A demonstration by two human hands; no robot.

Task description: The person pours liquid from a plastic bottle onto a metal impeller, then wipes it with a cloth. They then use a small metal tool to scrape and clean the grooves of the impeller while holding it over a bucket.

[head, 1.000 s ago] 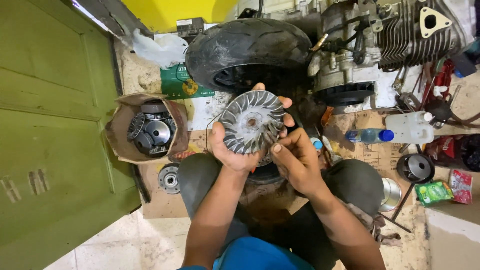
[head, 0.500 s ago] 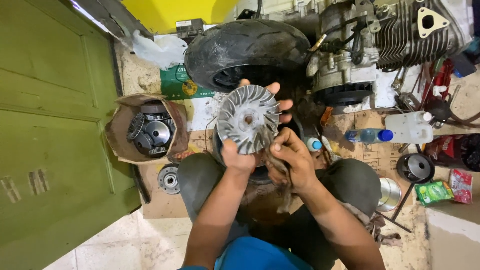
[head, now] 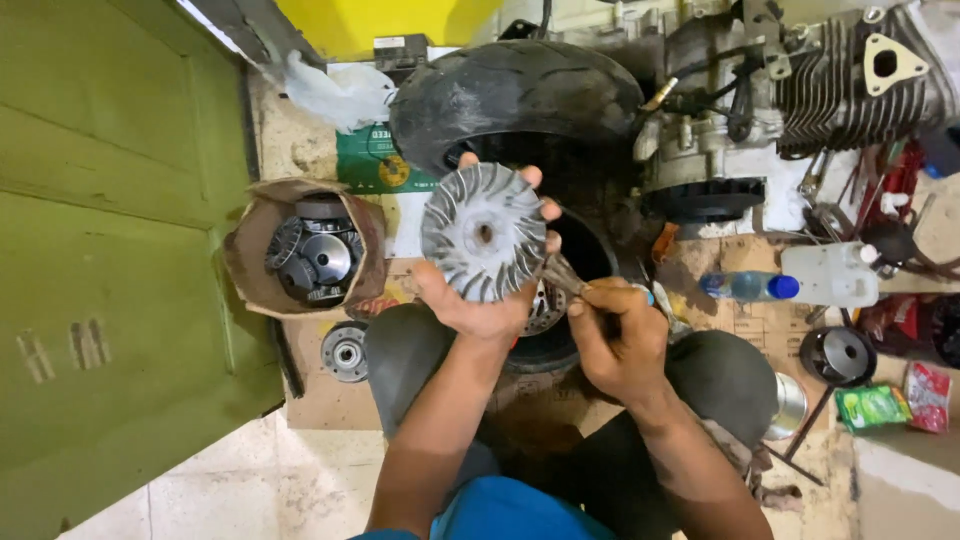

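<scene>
Cardboard-covered workshop floor, tyre (head: 515,95) at twelve o'clock. Left hand (head: 470,305) fingers clamped round finned pulley disc (head: 484,232), lifted slightly since earlier. Right hand (head: 615,335) has dropped off the disc to four o'clock, fingers pinched on a dirty rag (head: 560,273).

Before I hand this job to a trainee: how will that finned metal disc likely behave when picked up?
The finned disc looks like cast metal, so probably rigid and fairly heavy for its size. The left hand cradles it from beneath with fingers around the rim, suggesting it needs support. Its thin fins may feel sharp or chip if dropped, and being round it could roll on edge.
</scene>
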